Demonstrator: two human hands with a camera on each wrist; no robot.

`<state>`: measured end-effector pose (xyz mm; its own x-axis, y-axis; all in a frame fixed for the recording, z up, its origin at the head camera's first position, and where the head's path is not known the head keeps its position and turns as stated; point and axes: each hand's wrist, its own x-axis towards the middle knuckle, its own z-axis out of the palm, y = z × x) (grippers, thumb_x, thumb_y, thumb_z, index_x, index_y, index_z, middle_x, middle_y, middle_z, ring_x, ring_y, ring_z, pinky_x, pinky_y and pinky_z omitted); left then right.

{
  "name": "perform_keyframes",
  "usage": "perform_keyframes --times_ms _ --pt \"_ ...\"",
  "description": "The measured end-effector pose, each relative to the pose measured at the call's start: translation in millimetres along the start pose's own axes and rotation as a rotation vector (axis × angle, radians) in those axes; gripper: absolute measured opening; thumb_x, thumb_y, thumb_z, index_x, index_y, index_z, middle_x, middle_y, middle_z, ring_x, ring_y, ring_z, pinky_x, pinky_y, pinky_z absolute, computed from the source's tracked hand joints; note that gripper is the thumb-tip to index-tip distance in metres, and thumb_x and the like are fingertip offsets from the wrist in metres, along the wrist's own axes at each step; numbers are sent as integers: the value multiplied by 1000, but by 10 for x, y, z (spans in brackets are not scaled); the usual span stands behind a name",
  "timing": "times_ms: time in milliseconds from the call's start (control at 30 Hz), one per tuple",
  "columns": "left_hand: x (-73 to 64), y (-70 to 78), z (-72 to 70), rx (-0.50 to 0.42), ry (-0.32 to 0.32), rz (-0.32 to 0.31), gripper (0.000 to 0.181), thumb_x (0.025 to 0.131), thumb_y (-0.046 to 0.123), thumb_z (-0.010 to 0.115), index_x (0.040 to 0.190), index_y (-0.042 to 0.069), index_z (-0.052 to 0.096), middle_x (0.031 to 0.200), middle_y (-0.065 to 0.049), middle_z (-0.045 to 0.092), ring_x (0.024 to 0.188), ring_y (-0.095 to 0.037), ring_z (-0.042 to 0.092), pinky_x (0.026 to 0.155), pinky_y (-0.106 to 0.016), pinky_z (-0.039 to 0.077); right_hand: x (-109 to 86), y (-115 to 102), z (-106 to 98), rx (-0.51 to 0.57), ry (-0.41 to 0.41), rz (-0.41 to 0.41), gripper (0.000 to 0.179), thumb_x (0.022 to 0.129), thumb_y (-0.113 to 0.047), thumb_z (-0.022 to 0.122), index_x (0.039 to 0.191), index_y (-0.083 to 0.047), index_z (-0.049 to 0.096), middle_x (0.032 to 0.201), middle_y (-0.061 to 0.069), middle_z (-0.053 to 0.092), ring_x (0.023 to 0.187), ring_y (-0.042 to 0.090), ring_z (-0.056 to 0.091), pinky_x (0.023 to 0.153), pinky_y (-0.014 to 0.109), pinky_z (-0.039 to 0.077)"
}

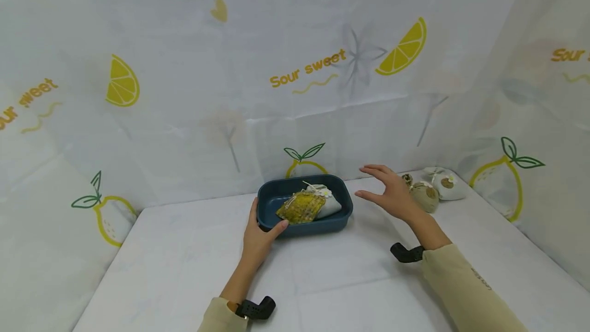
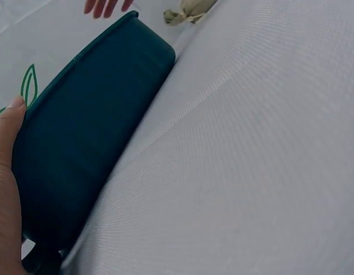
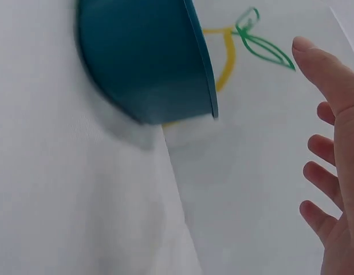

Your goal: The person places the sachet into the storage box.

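Observation:
A dark blue plastic basin point(image 1: 318, 228) stands on the white-covered table in the head view. My left hand point(image 1: 259, 237) grips its left end, thumb over the front rim and fingers along the side. In the left wrist view the thumb point(image 2: 8, 129) lies against the basin's wall point(image 2: 88, 126). Inside the basin are a yellow patterned cloth pouch point(image 1: 299, 209) and a white pouch point(image 1: 332, 207) with a small flower. To the right of the basin, my right hand point(image 1: 392, 196) hangs apart from it, fingers spread, holding nothing; the right wrist view shows the same gap.
Behind my right hand, at the back right of the table point(image 1: 341, 275), sit a tan pouch point(image 1: 425, 198) and a white pouch point(image 1: 448, 184) with a brown patch. A lemon-printed cloth wall point(image 1: 184, 142) rises just behind the basin. Black wrist cameras point(image 1: 260, 309) sit on both wrists.

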<state>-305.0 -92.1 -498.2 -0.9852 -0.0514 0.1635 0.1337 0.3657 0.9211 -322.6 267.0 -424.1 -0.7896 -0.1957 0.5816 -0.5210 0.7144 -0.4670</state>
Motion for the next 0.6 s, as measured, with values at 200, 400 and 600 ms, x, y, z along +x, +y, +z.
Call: perform_keyframes --times_ms 200,400,600 --pt "-14 37 -21 10 4 -7 107 81 50 81 163 26 17 169 -9 24 154 -39 26 118 -67 29 -118 244 -61 -31 72 62 60 81 -21 86 134 -4 63 137 20 60 129 43 55 102 65 45" --pt "-21 31 -16 18 6 -9 107 81 50 81 163 26 18 169 -9 25 154 -39 27 118 -66 29 -180 424 -151 -119 110 114 63 81 -22 86 135 -2 61 137 23 59 128 45 53 99 64 47" --pt "-15 29 1 12 1 -7 107 81 49 81 163 25 17 169 -8 25 155 -38 26 119 -66 29 -311 626 -327 -127 131 235 70 83 -28 85 141 -3 55 144 26 53 132 49 47 100 67 42"
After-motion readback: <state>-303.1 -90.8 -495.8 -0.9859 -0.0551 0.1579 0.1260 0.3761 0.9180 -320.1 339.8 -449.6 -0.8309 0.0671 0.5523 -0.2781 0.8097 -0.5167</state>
